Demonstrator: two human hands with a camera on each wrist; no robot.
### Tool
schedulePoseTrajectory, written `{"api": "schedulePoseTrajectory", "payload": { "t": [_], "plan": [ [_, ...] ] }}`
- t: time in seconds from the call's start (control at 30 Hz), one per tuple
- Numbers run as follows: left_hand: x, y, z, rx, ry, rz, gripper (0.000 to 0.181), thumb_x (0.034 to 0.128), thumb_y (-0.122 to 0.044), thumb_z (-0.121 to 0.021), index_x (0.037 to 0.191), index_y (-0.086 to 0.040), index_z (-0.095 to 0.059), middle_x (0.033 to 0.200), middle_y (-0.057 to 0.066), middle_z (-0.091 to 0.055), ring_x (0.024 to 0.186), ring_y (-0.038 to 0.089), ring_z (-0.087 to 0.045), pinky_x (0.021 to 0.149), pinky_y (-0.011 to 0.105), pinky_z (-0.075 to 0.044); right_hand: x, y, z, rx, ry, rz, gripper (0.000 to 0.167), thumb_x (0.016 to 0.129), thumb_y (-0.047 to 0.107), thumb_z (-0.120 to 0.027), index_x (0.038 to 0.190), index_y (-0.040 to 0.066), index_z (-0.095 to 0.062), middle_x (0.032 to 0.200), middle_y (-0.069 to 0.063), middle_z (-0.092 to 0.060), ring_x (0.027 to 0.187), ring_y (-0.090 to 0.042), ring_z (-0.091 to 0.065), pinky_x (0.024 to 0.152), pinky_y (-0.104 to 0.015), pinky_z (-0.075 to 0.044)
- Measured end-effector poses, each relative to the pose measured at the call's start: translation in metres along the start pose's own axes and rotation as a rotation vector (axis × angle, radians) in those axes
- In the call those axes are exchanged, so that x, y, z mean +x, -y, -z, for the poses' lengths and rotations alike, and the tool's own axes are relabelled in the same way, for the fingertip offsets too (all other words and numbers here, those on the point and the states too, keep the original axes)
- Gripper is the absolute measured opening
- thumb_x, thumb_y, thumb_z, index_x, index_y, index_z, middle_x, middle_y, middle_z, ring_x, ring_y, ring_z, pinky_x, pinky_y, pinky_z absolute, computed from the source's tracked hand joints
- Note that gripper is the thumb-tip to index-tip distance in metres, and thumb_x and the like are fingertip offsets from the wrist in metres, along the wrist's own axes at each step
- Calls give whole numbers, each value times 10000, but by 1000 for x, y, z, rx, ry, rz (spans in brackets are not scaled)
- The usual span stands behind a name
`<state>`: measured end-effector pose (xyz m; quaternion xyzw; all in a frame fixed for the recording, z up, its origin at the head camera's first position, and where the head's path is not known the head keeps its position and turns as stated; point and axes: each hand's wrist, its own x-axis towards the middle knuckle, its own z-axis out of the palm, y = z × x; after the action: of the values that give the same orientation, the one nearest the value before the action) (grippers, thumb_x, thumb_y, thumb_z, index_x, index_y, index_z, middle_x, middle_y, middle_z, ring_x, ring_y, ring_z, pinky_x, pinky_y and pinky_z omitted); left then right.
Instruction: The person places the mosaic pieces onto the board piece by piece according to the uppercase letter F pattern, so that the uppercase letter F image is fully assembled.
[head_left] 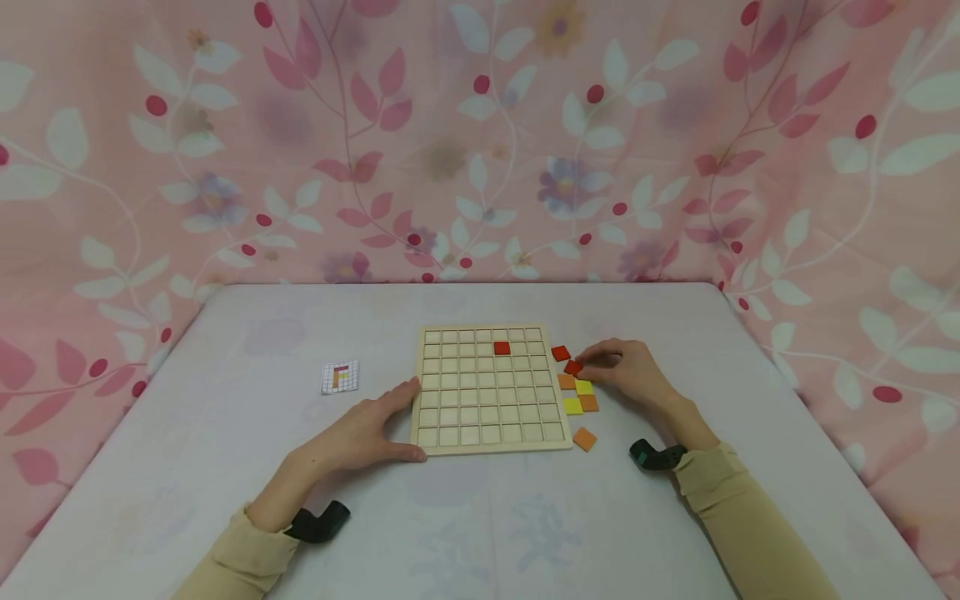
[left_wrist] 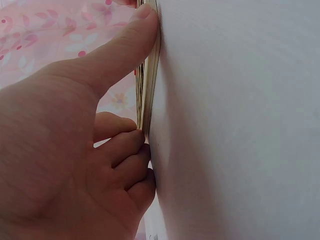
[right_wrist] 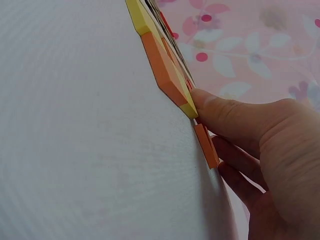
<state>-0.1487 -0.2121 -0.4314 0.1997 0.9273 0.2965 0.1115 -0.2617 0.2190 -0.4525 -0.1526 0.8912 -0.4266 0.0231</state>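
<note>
A square wooden grid board (head_left: 487, 392) lies on the table with one red tile (head_left: 502, 348) in a far cell. My left hand (head_left: 360, 433) rests against the board's left edge, thumb at the near corner and fingers farther up; the left wrist view shows the thumb (left_wrist: 135, 40) touching the board's side (left_wrist: 148, 100). To the right of the board, my right hand (head_left: 633, 372) pinches a red tile (head_left: 573, 367) between thumb and fingers. Another red tile (head_left: 561, 353) lies just beyond it. Nearer me are orange tiles (head_left: 588, 403) and yellow tiles (head_left: 573, 406), some touching each other.
A small printed card (head_left: 341, 377) with a coloured grid pattern lies left of the board. A single orange tile (head_left: 585, 439) sits by the near right corner. Behind the white table (head_left: 487, 533) hangs a pink floral cloth (head_left: 480, 142).
</note>
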Motion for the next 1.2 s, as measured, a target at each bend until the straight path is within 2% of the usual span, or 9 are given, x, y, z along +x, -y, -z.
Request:
{"api": "schedulePoseTrajectory", "payload": {
  "t": [0.23, 0.5, 0.8, 1.2],
  "plan": [
    [0, -1, 0, -10, 12, 20, 1086, 759, -510, -832, 1582, -79, -270, 1646, 83, -257, 1519, 279, -239, 1208, 492, -262, 0, -2, -1, -25, -8, 52, 234, 843, 212, -818, 1064, 159, -762, 1094, -25, -725, 1089, -236, -619, 1020, -481, -454],
    [0, -1, 0, -7, 10, 21, 1085, 758, -502, -836, 1581, -76, -273, 1646, 82, -258, 1518, 282, -241, 1207, 495, -263, 0, -3, 0, -32, -14, 51, 271, 869, 203, -790, 1129, 147, -743, 1165, -36, -713, 1141, -244, -618, 1033, -489, -464],
    [1, 0, 0, -1, 9, 17, 1084, 759, -513, -831, 1582, -82, -273, 1645, 83, -259, 1517, 282, -246, 1205, 495, -268, 1, -4, -2, -58, -54, 54, 252, 860, 210, -802, 1097, 142, -750, 1123, -26, -721, 1118, -230, -620, 1029, -487, -466],
    [0, 0, 0, -4, 10, 24, 1091, 751, -512, -838, 1581, -84, -275, 1644, 81, -262, 1516, 280, -247, 1204, 500, -268, 1, -6, -3, -59, -66, 50, 241, 856, 183, -804, 1087, 133, -757, 1102, -29, -729, 1095, -223, -642, 1007, -459, -477]
  ]
}}
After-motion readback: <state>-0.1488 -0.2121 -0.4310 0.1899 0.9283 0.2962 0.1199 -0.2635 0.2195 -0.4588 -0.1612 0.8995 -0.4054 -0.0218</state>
